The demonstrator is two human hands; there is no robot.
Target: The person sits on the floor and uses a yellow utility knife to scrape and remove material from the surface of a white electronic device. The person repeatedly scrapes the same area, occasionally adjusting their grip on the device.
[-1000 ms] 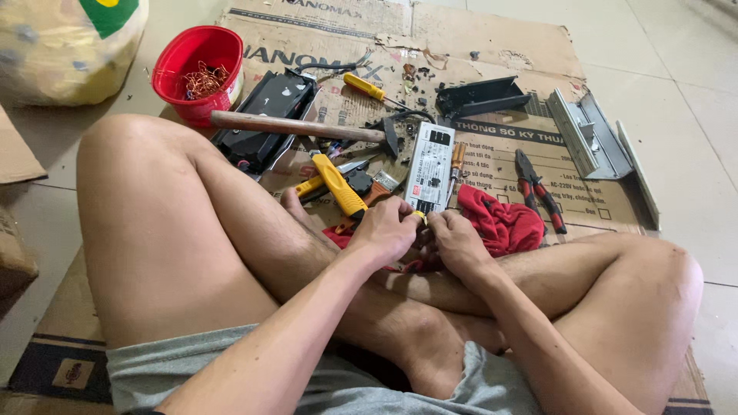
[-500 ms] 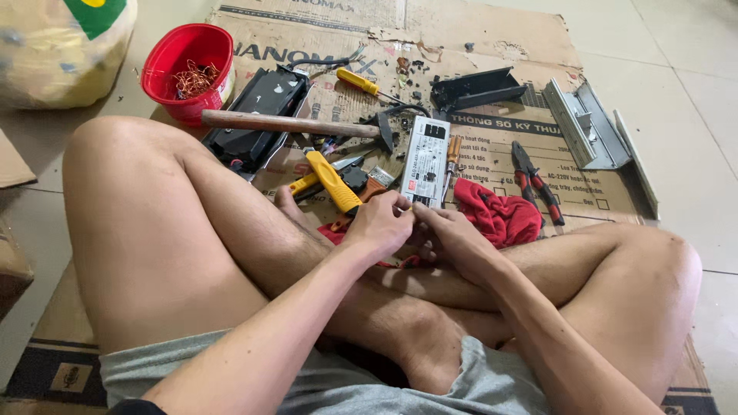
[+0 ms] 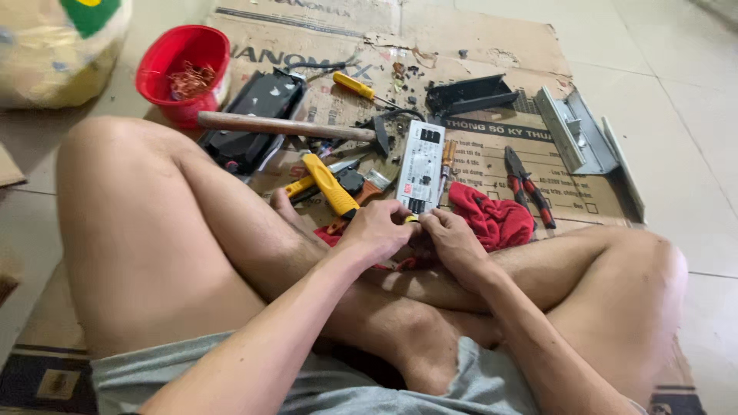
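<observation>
Person sits cross-legged on cardboard (image 3: 492, 46) on the floor, legs in the foreground. Left hand (image 3: 377, 230) and right hand (image 3: 453, 242) meet just over the shins, both at the near end of the white module (image 3: 421, 165), a long flat box lying lengthwise away from the body. Left fingers (image 3: 396, 223) curl together, pinching something small and yellowish at the module's near edge; right fingers (image 3: 432, 223) press close beside them, what they grip is hidden. To do this well, judging from the pose: keep the module flat, steady it with one hand, work the small part with fingertips only, no twisting, and keep loose bits off the rag (image 3: 492, 219), which lies touching the right hand. Yellow cutter (image 3: 329, 184) sits just left of the hands, brush (image 3: 369, 188) beside it. Pliers (image 3: 526, 184) right of the rag. Farther out: hammer (image 3: 284, 125) across the black case (image 3: 257, 115), screwdriver (image 3: 357, 86), black bracket (image 3: 470, 94), metal rail (image 3: 576, 131). Farthest left, red bowl (image 3: 173, 92) with copper scraps.
</observation>
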